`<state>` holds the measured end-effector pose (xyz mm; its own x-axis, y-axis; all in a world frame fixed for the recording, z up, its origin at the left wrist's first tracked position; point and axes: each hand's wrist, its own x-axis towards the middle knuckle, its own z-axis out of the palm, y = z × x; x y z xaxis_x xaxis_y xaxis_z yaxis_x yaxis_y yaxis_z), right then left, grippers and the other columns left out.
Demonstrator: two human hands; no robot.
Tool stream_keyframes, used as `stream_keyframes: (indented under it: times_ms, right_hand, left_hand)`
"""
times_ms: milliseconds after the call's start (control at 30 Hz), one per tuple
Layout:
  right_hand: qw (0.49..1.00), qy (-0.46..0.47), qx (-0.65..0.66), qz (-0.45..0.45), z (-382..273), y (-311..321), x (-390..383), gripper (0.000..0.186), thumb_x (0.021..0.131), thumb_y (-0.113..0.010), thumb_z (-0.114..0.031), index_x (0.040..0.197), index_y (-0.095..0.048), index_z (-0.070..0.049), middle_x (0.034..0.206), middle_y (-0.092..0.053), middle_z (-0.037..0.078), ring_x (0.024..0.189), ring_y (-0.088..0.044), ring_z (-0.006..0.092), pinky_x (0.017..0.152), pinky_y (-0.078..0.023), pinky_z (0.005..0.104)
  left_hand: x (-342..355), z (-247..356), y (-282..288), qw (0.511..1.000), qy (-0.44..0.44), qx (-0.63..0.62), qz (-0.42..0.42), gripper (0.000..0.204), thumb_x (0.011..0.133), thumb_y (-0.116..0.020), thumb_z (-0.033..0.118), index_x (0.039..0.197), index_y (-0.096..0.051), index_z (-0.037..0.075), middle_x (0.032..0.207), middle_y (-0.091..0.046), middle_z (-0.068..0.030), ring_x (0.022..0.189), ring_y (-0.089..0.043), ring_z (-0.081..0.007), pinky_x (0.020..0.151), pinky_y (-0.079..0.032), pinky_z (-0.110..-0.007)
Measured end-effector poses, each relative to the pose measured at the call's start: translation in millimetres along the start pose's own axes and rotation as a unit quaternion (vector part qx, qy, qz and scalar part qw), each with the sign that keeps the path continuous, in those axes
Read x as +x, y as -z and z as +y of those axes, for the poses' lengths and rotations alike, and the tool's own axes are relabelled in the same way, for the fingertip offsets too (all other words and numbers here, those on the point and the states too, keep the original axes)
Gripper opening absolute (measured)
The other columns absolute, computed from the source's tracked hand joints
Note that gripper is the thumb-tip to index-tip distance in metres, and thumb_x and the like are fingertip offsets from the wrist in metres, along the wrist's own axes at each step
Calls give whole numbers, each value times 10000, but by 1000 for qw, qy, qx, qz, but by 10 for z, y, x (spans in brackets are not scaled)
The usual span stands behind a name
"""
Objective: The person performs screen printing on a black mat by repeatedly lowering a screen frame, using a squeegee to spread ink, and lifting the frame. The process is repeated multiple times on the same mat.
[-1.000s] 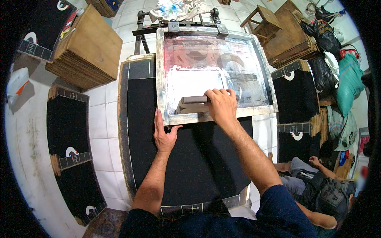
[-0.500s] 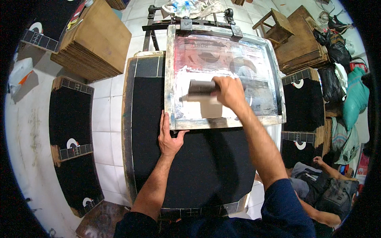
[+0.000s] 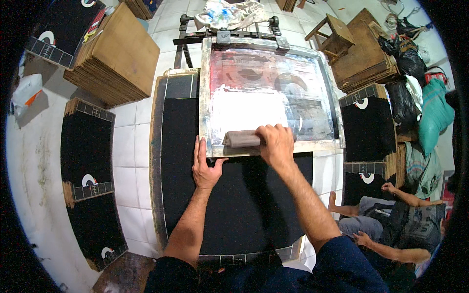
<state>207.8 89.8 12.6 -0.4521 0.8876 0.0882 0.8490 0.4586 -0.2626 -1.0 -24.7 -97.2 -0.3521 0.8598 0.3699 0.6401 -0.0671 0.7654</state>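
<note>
The right hand (image 3: 278,146) clasps a squeegee (image 3: 243,139); the left hand (image 3: 206,172), thumb and fingers spread, touches the screen frame (image 3: 317,146).

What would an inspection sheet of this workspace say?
Surface: black fabric on a flat board, partly beneath the framed screen.
Job's things: framed screen held by clamps at its far side, bearing white paste; squeegee at its near side.
Clutter: stained cloth beyond the clamps; black bag and green sack at right.
Grips: left grip at the framed screen's near-left corner; right grip closed on squeegee.
Cables: looped cord-like thing, upper right, too small to tell.
Surroundings: brown board stack, left; wooden stool and another person, right.
</note>
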Motion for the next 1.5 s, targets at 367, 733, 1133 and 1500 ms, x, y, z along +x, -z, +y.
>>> stream_keyframes:
  times_ms: [367, 733, 1133, 1500]
  right_hand:
    - [981, 45, -51, 183, -318, 748, -105, 513, 697, -903, -330, 1119, -703, -119, 1099, -680, 86, 1057, -605, 283, 973, -408, 458]
    - [928, 72, -182, 316, -399, 2573, 1503, 864, 824, -613, -869, 1187, -770, -100, 894, -763, 118, 858, -760, 255, 869, -583, 456]
    - [953, -10, -147, 265, -429, 3081, 1957, 920, 736, -573, -955, 1178, -786, -178, 1031, -780, 163, 1017, -750, 337, 915, -565, 485]
    - [968, -26, -121, 217, -396, 3345, 2221, 914, 782, -574, -911, 1126, -776, -89, 998, -765, 193, 981, -735, 337, 902, -527, 468]
  left_hand:
    - [532, 812, 351, 986, -50, -117, 110, 884, 793, -809, -75, 1571, -394, -6, 1484, -555, -217, 1336, -579, -322, 1097, -509, -435]
    - [1578, 732, 1721, 945, 10, -328, -18, 977, 831, -878, 57, 1611, -297, -32, 1426, -576, -299, 974, -740, -251, 775, -618, -306]
    - [-4448, -2241, 2643, 548, 798, -248, 41, 618, 1059, -426, 547, 1045, -739, 13, 934, -739, -135, 891, -702, -371, 765, -551, -534]
    - [-4664, -1635, 2352, 522, 805, -242, 145, 471, 1007, -551, 416, 1057, -742, -11, 934, -728, -200, 904, -692, -403, 787, -531, -537]
